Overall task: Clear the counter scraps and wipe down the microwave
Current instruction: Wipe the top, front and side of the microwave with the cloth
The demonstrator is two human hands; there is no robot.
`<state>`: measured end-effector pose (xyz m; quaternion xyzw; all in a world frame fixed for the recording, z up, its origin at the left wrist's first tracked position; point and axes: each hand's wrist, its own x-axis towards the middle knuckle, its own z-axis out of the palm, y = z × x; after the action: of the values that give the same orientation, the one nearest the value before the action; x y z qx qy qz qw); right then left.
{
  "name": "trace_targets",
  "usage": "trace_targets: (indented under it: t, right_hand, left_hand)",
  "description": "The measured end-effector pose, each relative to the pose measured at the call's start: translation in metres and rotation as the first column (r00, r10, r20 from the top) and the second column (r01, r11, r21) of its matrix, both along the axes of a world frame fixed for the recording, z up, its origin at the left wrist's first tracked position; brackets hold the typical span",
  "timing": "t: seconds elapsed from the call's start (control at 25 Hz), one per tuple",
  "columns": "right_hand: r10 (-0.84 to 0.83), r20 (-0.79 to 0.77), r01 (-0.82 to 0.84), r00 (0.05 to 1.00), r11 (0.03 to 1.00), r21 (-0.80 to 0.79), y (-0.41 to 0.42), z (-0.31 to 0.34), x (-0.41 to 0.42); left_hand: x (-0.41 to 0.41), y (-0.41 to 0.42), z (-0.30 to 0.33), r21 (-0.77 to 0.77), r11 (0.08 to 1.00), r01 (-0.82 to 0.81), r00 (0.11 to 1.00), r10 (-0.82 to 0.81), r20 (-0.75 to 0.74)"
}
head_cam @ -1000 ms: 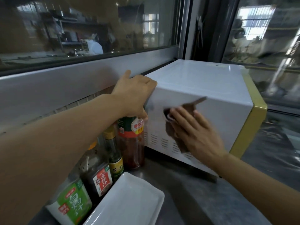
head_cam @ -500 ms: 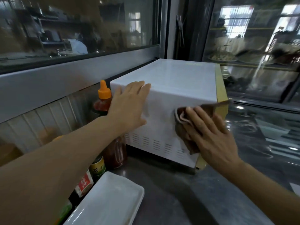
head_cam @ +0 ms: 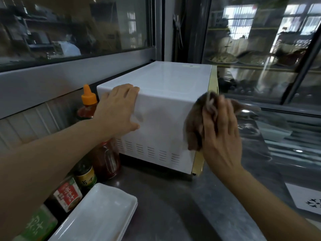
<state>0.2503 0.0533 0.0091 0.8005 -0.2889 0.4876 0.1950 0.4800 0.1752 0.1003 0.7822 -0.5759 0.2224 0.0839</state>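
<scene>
Our right hand point(head_cam: 221, 129) presses a brown cloth point(head_cam: 195, 122) with straight fingers against the microwave point(head_cam: 161, 119) side by its front corner, while our left hand point(head_cam: 118, 110) lies flat, fingers straight, on its rear top edge.

White microwave point(head_cam: 163, 108) with a pale yellow front trim sits upright on the dark counter point(head_cam: 191, 202), vented side panel facing the camera, brown cloth point(head_cam: 195, 122) bunched flat against that panel's front edge, partly wrapping onto the trim, motion-blurred.
</scene>
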Motion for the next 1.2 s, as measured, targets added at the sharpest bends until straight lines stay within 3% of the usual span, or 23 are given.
trace_targets:
  t: [0.08,0.16,0.28,0.36,0.56,0.72,0.8,0.84,0.96,1.08,1.2]
  right_hand:
    - [0.086,0.280,-0.167,0.956,0.946,0.278,0.005,0.016,0.011]
    - [0.072,0.334,-0.189,0.940,0.924,0.332,0.014,0.006,0.018]
    - [-0.009,0.143,-0.040,0.990,0.940,0.339,0.022,-0.043,0.018]
    - [-0.092,0.035,0.067,0.995,0.894,0.444,0.026,-0.076,0.014]
    - [0.098,-0.121,-0.024,0.988,0.866,0.500,0.034,-0.118,-0.001]
    - [0.139,0.116,-0.181,0.983,0.769,0.613,0.038,-0.081,-0.001]
    - [0.142,0.281,-0.272,0.949,0.819,0.505,0.029,-0.042,0.011]
    - [0.140,0.286,-0.245,0.948,0.894,0.376,0.022,-0.026,0.016]
    - [0.038,0.068,-0.042,0.997,0.998,0.052,0.002,-0.031,0.021]
    - [-0.012,-0.181,0.007,0.983,1.000,-0.028,-0.003,-0.073,0.000]
    - [-0.021,-0.591,-0.096,0.807,0.981,-0.166,0.003,-0.097,-0.014]
  left_hand:
    - [-0.007,0.001,-0.004,-0.029,0.999,0.017,1.000,-0.017,-0.002]
    - [-0.017,0.000,-0.014,-0.052,0.997,0.055,0.998,-0.055,0.010]
    - [-0.023,-0.002,-0.023,-0.098,0.993,0.060,0.998,-0.060,0.004]
    - [-0.023,-0.005,-0.023,-0.112,0.992,0.051,0.999,-0.050,0.013]
    - [-0.023,-0.007,-0.025,-0.110,0.993,0.050,0.999,-0.049,0.007]
    - [-0.023,-0.006,-0.022,-0.086,0.995,0.053,0.998,-0.055,-0.015]
    - [-0.018,-0.005,-0.021,-0.075,0.995,0.067,0.998,-0.067,-0.003]
    - [-0.015,-0.004,-0.021,-0.072,0.995,0.072,0.997,-0.072,0.008]
    - [-0.006,-0.003,-0.023,-0.087,0.994,0.073,0.997,-0.071,0.023]
    - [-0.005,-0.006,-0.025,-0.101,0.992,0.077,0.996,-0.073,0.042]
    - [-0.007,-0.005,-0.022,-0.107,0.992,0.074,0.997,-0.070,0.041]
